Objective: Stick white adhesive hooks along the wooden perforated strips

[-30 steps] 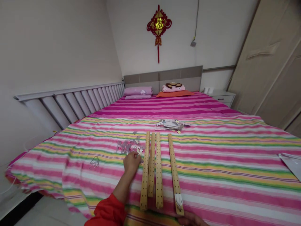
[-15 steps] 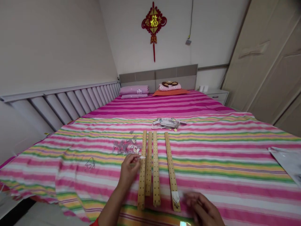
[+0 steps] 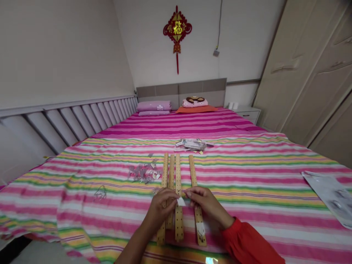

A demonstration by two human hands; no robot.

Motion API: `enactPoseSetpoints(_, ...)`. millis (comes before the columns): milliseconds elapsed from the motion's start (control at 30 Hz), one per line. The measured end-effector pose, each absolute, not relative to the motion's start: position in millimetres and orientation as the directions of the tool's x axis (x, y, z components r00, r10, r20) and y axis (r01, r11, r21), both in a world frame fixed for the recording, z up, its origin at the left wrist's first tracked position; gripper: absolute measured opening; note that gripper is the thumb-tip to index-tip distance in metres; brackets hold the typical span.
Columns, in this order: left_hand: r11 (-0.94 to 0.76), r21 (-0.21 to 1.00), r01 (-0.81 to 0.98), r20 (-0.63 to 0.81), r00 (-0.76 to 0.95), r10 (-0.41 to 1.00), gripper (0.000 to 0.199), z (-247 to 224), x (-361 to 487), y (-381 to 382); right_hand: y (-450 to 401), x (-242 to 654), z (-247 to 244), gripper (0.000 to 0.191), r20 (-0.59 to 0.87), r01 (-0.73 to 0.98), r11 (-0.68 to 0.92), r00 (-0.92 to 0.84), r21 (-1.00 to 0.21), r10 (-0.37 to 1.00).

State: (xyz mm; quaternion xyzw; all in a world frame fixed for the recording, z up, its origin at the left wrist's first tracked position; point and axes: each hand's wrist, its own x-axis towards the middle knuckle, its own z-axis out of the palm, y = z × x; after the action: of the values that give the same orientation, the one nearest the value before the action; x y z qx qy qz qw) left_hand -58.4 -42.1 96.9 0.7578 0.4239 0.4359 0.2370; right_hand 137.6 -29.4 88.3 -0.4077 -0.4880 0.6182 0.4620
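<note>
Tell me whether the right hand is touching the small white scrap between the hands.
Touching: the head view shows the right hand with its fingertips against the top edge of the white scrap.

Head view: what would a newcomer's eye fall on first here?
The pink striped bedspread fills the lower view, with four perforated wooden strips lying side by side near its middle. Above the bed, a red-and-gold hanging knot ornament stands out on the wall. The left hand and right hand meet over the strips around a small white piece.
</note>
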Motion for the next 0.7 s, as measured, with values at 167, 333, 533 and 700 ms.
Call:
enactPoseSetpoints(167, -0.558, 0.767, 0.317, 0.472, 0.31, 0.825, 0.016, 88.0, -37.2, -43.2, -25.5, 141.8, 88.5, 0.037, -0.014, -0.209, -0.084, -0.318, -0.974, 0.948)
enactPoseSetpoints(333, -0.431, 0.867, 0.25, 0.362, 0.279, 0.889, 0.012, 81.1, -24.1, -44.7, -30.1, 153.5, 88.3, 0.03, 0.011, -0.168, -0.047, -0.332, -0.985, 0.943)
enactPoseSetpoints(533, 0.175, 0.972, -0.156, -0.129, 0.267, 0.955, 0.031, 78.0, -13.7, -48.0, -41.2, 164.1, 83.5, 0.029, -0.025, -0.147, -0.066, -0.263, -0.987, 0.964)
enactPoseSetpoints(700, 0.43, 0.838, -0.337, -0.349, 0.275, 0.896, 0.049, 77.7, -8.4, -50.6, -54.4, 162.0, 75.5, 0.032, -0.049, -0.267, -0.068, -0.077, -0.961, 0.996)
